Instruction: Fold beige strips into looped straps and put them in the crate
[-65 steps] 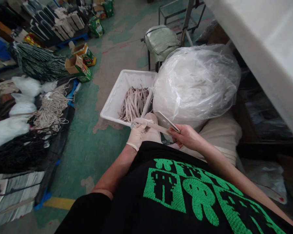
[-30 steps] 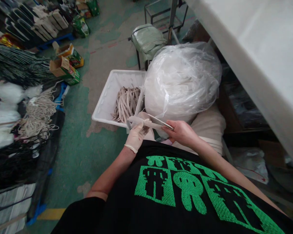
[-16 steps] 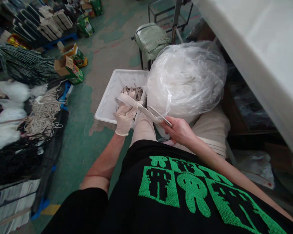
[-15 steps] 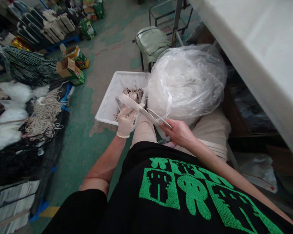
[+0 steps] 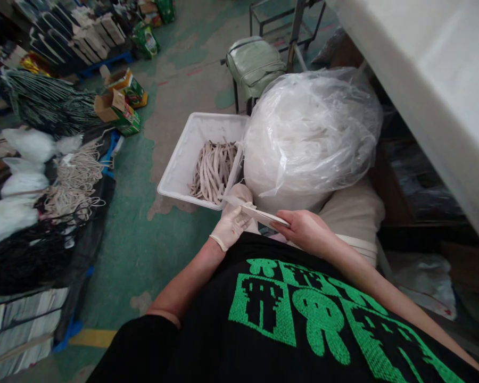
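My left hand point(image 5: 233, 217), in a thin pale glove, is closed on one end of a flat whitish strip point(image 5: 265, 216) above my lap. The other end of the strip is pinched in my bare right hand point(image 5: 301, 227). Just beyond my left hand, a white plastic bin point(image 5: 179, 154) holds a heap of beige strips point(image 5: 212, 173). A big clear plastic bag point(image 5: 307, 133) full of white material bulges beside the bin, in front of my right hand.
A white-topped table point(image 5: 431, 80) slants across the right. Behind the bag is a stool with a green wrapped cushion point(image 5: 257, 64). Cord bundles point(image 5: 77, 178), opened cartons point(image 5: 120, 111) and white bags point(image 5: 24, 181) lie along the left.
My left hand has come back from over the bin toward my right hand. The long looped strip now looks short and flat between my hands, and the heap in the bin shows more fully.
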`<action>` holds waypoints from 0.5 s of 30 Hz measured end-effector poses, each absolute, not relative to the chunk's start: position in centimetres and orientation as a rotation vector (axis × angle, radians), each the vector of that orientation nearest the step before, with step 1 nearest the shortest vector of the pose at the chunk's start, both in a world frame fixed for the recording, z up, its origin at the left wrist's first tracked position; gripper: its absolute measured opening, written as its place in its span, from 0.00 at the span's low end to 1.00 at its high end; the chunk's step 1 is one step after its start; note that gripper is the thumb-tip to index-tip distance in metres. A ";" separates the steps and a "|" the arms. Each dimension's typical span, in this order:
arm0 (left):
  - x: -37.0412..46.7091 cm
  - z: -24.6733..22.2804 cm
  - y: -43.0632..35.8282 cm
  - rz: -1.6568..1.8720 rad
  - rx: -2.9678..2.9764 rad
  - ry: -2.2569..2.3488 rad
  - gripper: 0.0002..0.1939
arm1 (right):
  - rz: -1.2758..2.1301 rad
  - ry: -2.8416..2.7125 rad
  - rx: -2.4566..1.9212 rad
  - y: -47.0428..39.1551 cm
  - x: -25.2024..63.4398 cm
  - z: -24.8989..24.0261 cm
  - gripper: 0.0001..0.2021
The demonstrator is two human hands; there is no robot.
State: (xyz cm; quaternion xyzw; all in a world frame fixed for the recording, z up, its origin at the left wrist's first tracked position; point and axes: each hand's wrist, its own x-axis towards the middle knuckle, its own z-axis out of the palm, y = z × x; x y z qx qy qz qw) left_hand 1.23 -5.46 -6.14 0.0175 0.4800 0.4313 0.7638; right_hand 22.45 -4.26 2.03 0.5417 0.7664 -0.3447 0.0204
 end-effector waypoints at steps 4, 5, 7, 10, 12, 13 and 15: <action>2.8 -5.5 -6.5 0.880 0.097 1.031 0.05 | -1.009 2.419 1.698 -4.1 20.9 1.3 0.15; 3.1 -5.2 -6.7 0.869 0.103 1.025 0.04 | -1.043 2.431 1.714 -4.0 20.6 0.9 0.15; 3.2 -4.6 -6.6 0.899 0.115 1.009 0.04 | -1.240 2.473 1.746 -3.7 20.6 0.0 0.15; 2.1 -3.4 -6.0 0.989 0.115 0.993 0.07 | -1.788 2.524 1.857 -3.6 22.0 -1.6 0.16; 1.2 -2.7 -5.4 0.994 0.090 1.004 0.08 | -2.072 2.536 1.971 -3.7 23.3 -2.2 0.14; 0.8 -2.5 -5.2 0.988 0.070 1.014 0.09 | -2.134 2.573 1.998 -3.8 23.8 -2.4 0.13; 0.5 -2.2 -5.0 0.984 0.036 1.027 0.11 | -2.116 2.765 1.913 -4.3 24.3 -2.1 0.10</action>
